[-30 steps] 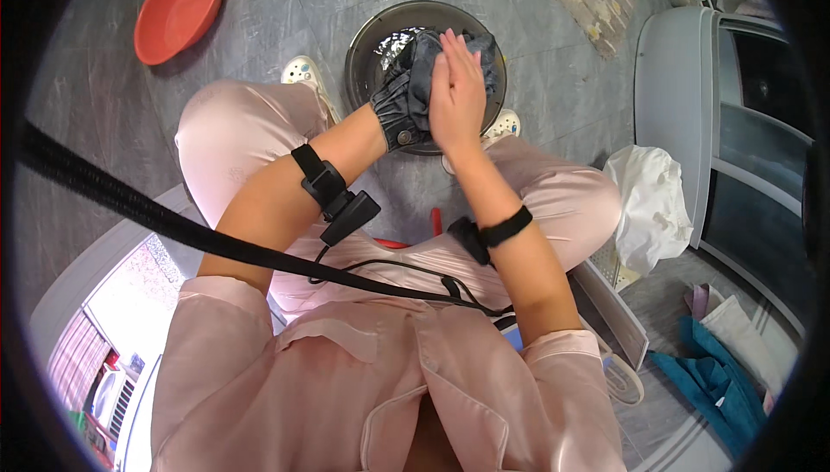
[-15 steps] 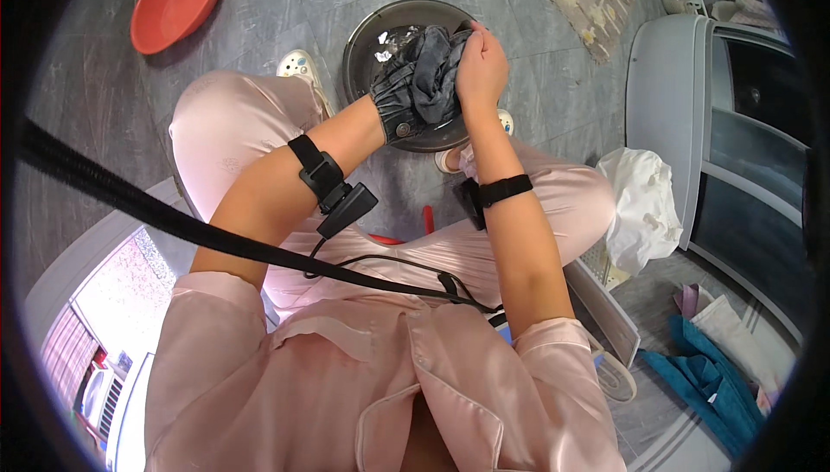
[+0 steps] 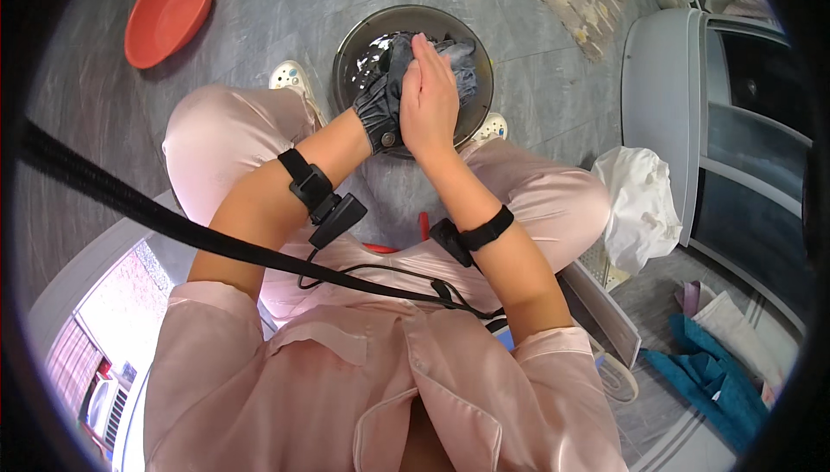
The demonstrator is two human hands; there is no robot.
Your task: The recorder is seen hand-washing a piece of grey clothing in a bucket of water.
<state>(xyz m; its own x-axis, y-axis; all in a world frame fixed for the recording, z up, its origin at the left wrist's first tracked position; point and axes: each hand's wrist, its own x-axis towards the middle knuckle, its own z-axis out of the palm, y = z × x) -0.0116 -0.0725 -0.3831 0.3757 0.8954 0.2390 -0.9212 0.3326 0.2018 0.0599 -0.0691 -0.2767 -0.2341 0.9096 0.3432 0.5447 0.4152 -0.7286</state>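
Note:
A dark grey denim garment [image 3: 374,109] is bunched up over a round dark metal basin [image 3: 344,83] that has water in it. Its gathered, buttoned cuff encircles my left wrist, and the cloth covers my left hand, so those fingers are hidden. My left forearm [image 3: 341,139] reaches in from the lower left. Against the bunched cloth lies my right hand [image 3: 430,109], its fingers stretched out straight and close together. Part of the garment shows to the right of that hand, inside the basin.
A red plastic basin [image 3: 169,14] lies at the upper left. A patterned mat [image 3: 579,1] is at the upper right. To the right stand a grey appliance [image 3: 661,100] and a white plastic bag [image 3: 640,208]. Teal cloth [image 3: 709,381] lies lower right. A black cable [image 3: 173,223] crosses before me.
My right hand has moved left and slightly down over the garment, and its fingers have gone from curled round the cloth to stretched out. My left arm has shifted slightly left.

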